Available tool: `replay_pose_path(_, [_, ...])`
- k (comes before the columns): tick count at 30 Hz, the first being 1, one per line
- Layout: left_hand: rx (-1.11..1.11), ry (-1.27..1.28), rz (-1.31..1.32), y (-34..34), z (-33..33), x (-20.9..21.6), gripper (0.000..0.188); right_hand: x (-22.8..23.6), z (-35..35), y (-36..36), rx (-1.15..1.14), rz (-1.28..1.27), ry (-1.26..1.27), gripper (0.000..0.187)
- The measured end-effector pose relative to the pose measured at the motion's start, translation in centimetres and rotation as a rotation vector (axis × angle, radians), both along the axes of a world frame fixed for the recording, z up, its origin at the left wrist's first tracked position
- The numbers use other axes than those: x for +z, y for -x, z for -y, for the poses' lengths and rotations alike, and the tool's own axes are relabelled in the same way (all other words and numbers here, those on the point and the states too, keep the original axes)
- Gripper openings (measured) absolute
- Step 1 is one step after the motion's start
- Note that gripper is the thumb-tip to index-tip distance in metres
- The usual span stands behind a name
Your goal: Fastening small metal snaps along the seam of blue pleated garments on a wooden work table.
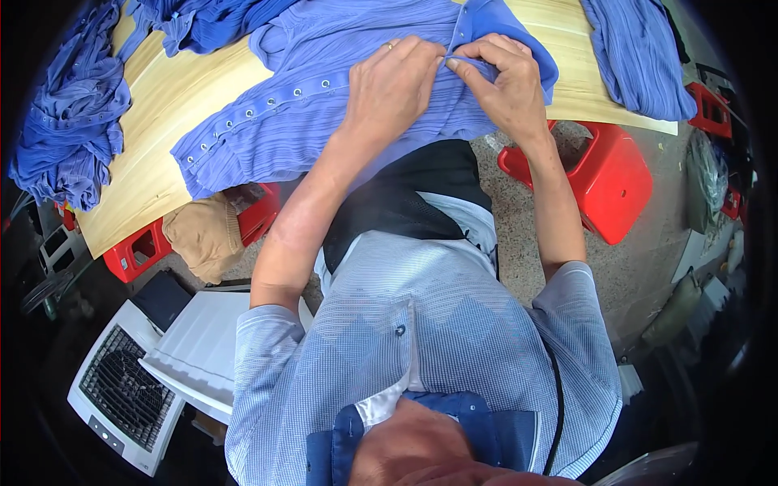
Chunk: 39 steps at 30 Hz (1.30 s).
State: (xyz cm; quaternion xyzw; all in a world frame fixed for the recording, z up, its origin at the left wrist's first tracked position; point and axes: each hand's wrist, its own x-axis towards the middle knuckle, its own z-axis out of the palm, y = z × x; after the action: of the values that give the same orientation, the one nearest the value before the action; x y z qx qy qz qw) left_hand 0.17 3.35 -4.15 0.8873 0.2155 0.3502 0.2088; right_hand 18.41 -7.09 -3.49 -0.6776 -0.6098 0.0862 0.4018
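The left hand [393, 85], its forearm rising toward 1 o'clock, and the right hand [510, 89], its forearm toward 11, meet with bent fingers, both pinching a fold of one blue ribbed garment [300, 134]. It lies on the table [150, 162] at 12 o'clock, long axis from 8 to 2 (about eight metal eyelets [271, 101] follow that line). Three other blue bundles [65, 121] sit at 10, 11 and 2 o'clock.

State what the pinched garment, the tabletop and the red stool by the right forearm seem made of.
Garment: soft matte cloth, perhaps knit, from its fine ribs and folds.
Tabletop: smooth wood or wood-look laminate, from its pale grain; can't tell which.
Red stool: probably moulded plastic, from its smooth, shiny surface.
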Motion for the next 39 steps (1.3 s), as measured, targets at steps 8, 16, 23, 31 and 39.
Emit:
replay_pose_path(8, [-0.020, 0.022, -0.005, 0.2, -0.3, -0.1, 0.010, -0.2, -0.7, 0.2, 0.010, 0.107, -0.186, 0.011])
replay_pose_path(16, [-0.092, 0.003, -0.083, 0.4, 0.1, 0.8, 0.026, 0.0, 0.6, -0.5, 0.094, 0.478, -0.355, 0.024])
replay_pose_path(23, [-0.107, -0.256, -0.302, 1.9, 0.6, 1.5, 0.048, -0.1, 3.2, -2.2, 0.078, 0.272, -0.228, 0.028])
replay_pose_path(31, [-0.224, -0.190, -0.289, 0.3, 1.2, 3.4, 0.029, -0.8, 3.5, -2.1, 0.065, 0.298, -0.258, 0.024])
replay_pose_path(39, [-0.107, 0.113, -0.189, -2.8, 1.1, 2.4, 0.019, -0.9, 3.7, -1.9, 0.051, 0.203, -0.279, 0.018])
